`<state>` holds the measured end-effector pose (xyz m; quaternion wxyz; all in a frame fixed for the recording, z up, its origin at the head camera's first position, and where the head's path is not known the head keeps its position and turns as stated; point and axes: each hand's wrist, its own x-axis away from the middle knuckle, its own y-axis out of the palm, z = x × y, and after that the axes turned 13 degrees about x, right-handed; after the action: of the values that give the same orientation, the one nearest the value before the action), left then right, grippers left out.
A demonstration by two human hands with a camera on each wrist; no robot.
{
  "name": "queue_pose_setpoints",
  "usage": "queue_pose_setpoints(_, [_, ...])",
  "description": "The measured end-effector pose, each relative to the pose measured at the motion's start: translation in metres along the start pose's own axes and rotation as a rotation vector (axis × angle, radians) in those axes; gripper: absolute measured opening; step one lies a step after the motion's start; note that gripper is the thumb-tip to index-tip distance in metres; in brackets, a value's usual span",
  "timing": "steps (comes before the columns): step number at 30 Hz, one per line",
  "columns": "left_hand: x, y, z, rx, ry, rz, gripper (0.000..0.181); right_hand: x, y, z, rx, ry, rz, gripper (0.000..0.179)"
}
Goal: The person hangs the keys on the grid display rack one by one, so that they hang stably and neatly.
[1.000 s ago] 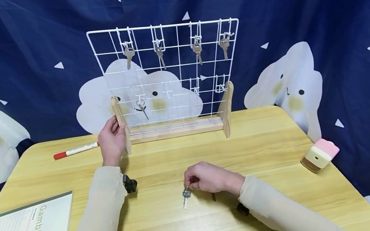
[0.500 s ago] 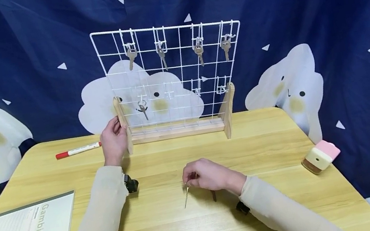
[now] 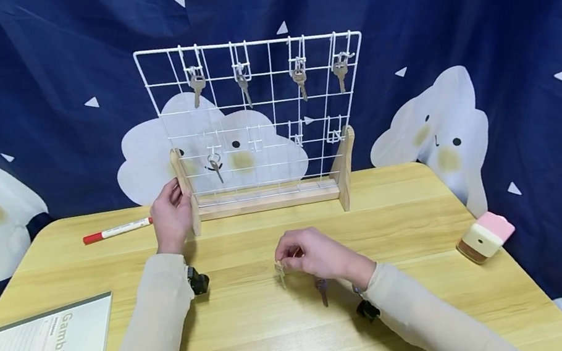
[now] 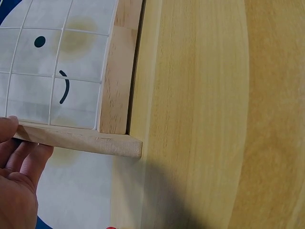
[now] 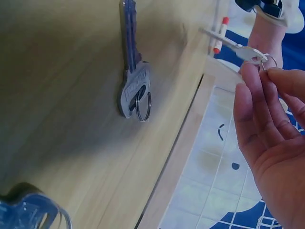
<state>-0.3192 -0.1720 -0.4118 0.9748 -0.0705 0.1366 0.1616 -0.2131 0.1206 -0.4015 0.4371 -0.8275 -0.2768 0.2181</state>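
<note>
Key (image 5: 244, 51), one, metal, on a thin ring (image 5: 272, 56): hangs from the fingertips of the right hand (image 3: 317, 254), over the table (image 3: 252, 331) and in front of the rack (image 3: 270, 203); whether its tip touches wood, cannot tell

Right hand: thumb and finger brought together, pinching the ring

Handling, as judged: light, stiff, hard to break; smooth metal, likely to swivel and slide on its ring; best taken by the ring's edge, or by the flat head for steadier aim

Left hand (image 3: 172, 216): thumb and fingers on opposite sides of the wooden upright (image 4: 90, 141), gripping it

Second key (image 5: 135, 88), ringed: lies on the table beneath the right hand

Third key (image 5: 28, 212): partly seen, lower corner of the right wrist view

Rack: four keys on upper hooks, one on a lower hook
</note>
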Motion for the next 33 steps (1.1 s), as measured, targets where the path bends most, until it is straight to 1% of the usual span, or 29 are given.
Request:
queue_pose_setpoints(7, [-0.001,-0.001,-0.001,0.001,-0.005,0.000,0.043,-0.004,-0.003,-0.001,-0.009,0.004,0.049,0.010])
queue_pose_setpoints(14, [-0.001,0.000,-0.001,0.002,-0.018,-0.005,0.043,-0.012,-0.012,0.000,-0.038,0.007,0.101,0.010])
queue_pose_setpoints(22, [-0.002,0.000,-0.002,0.000,-0.007,-0.002,0.043,-0.020,-0.021,-0.001,-0.083,0.071,0.162,0.009])
queue_pose_setpoints(33, [0.000,0.000,-0.002,-0.013,0.006,-0.002,0.042,-0.029,-0.026,-0.002,-0.136,0.150,0.227,0.009])
